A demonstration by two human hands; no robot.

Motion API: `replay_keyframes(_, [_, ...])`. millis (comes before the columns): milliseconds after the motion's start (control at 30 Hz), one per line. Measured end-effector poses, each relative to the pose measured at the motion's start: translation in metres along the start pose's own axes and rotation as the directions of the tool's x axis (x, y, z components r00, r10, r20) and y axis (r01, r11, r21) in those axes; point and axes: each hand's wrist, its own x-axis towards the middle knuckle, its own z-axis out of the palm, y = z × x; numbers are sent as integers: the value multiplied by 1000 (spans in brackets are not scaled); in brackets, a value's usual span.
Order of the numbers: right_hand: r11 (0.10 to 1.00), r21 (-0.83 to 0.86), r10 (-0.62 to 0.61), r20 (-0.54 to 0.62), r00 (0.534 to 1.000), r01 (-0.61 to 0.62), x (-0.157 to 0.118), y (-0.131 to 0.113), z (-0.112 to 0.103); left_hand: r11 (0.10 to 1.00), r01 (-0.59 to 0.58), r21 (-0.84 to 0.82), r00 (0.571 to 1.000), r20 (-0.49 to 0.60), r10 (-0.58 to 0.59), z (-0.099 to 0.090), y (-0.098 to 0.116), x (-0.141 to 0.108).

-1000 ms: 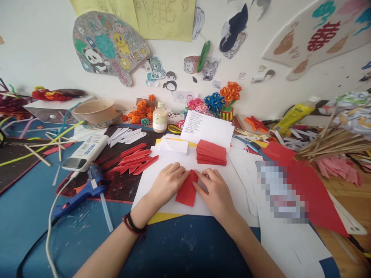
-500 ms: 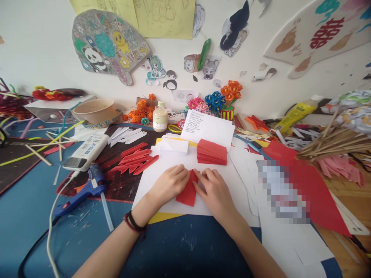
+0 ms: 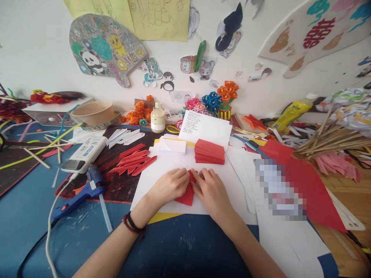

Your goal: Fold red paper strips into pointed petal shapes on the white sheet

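A partly folded piece of red paper [image 3: 186, 196] lies on white sheets between my hands, its top narrowed to a point. My left hand [image 3: 173, 186] is closed, its curled fingers pressing the paper's upper left side. From the right, my right hand [image 3: 211, 188] holds the upper right edge with thumb and bent fingers. Above my right hand is a stack of red paper rectangles [image 3: 209, 151]. Folded white paper [image 3: 173, 146] sits to the left of that stack. Narrow folded red strips [image 3: 133, 160] are heaped on the dark mat, with white strips [image 3: 124, 137] behind them.
On the left are a blue glue gun [image 3: 94, 185] with its cord, a white power device [image 3: 84, 154] and a bowl [image 3: 92, 112]. A bottle [image 3: 158, 118] and craft flowers stand along the wall. Red sheets [image 3: 315, 185] and thin sticks lie at the right.
My left hand has shifted slightly right and down over the red paper, covering more of its left side. My right hand's fingers have drawn closer in. The camera view has shifted slightly.
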Motion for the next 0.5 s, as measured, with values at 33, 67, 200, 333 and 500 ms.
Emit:
replay_keyframes(33, [1000,-4,-2,0,1000,2,0,0,0,1000,-2,2,1000,2,2,0,0,0])
replay_keyframes(67, [1000,-7,-2,2,1000,2,0,0,0,1000,-4,4,1000,5,4,0,0,0])
replay_keyframes(200, [1000,-13,-1,14,1000,1,1,-1,0,1000,-11,-2,1000,5,11,0,0,0])
replay_keyframes(333, [1000,-18,-3,2,1000,3,0,-1,-2,1000,3,-9,999,43,-3,0,0,0])
replay_keyframes(500, [997,-65,-30,-34,999,28,-3,-3,-3,998,59,-27,994,90,-56,2,2,0])
